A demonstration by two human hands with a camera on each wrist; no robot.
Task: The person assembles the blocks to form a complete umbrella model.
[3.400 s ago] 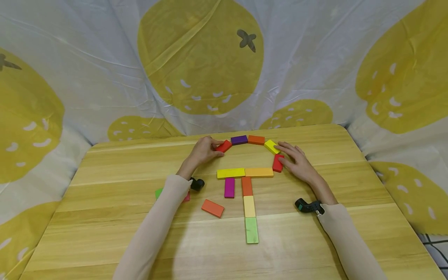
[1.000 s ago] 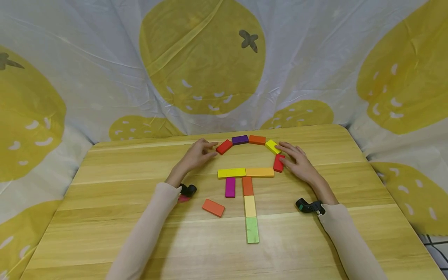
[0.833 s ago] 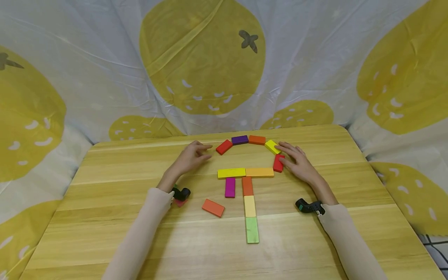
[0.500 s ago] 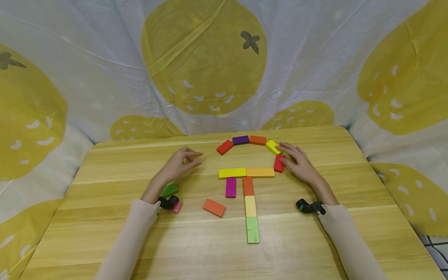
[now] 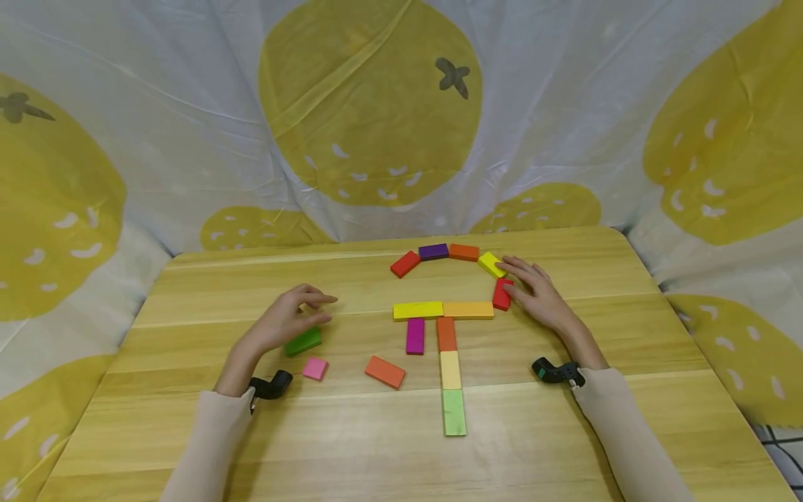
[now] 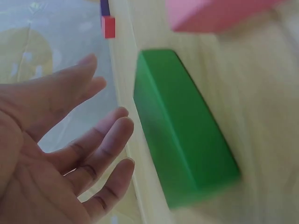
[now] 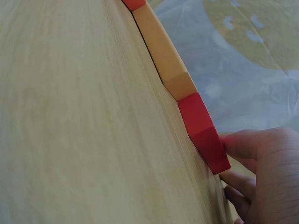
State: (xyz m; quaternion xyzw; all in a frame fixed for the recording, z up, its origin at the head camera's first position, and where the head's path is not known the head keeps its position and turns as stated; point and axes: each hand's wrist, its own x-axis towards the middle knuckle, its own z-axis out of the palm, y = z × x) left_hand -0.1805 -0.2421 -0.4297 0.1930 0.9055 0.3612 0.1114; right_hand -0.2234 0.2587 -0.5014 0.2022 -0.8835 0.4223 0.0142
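In the head view my left hand point(image 5: 290, 317) hovers just behind the green block point(image 5: 304, 341), fingers loosely extended and holding nothing. The left wrist view shows that green block point(image 6: 180, 126) beside the fingertips, with part of a pink block point(image 6: 210, 14) above it. My right hand point(image 5: 539, 291) rests at the right end of an arc of blocks. Its fingers are at the yellow block point(image 5: 491, 265) and its thumb touches the red block point(image 5: 501, 295), also seen as a red block point(image 7: 201, 126) in the right wrist view. Another red block point(image 5: 405, 264) ends the arc's left side.
The arc also has a purple block point(image 5: 433, 252) and an orange block point(image 5: 464, 253). Below lie a yellow bar point(image 5: 417, 311), a light orange bar point(image 5: 468, 311), a magenta block point(image 5: 415, 337) and a light green block point(image 5: 454, 413). A coral block point(image 5: 385, 372) lies loose on the wooden table point(image 5: 564, 446).
My left hand has let go of the arc's left red block and moved left and nearer, over to the green block. The green and pink blocks are now uncovered. The right hand stays put.
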